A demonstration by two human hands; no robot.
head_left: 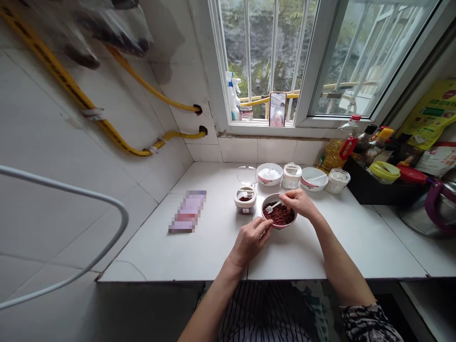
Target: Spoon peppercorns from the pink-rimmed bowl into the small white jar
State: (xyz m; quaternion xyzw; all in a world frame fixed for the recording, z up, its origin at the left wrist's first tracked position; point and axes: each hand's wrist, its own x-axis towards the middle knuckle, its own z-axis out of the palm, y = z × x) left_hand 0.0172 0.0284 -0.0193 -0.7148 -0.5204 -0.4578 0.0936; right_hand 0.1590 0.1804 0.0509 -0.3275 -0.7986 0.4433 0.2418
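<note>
The white desk (199, 256) spans the lower frame. Near centre, the left hand (249, 240) grips the near rim of a bowl (284, 227); the right hand (301, 203) pinches a small white spoon (270, 209). The bowl holds plenty of dark red grains, probably peppercorns; the open jar (245, 208), left, has some too.

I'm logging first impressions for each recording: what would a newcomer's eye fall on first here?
Probably the bowl of dark red grains on the white counter, with the left hand at its near rim and the right hand holding a white spoon over it. Next, the bright yellow pipe on the left wall, and the phone upright at the barred window.
</note>
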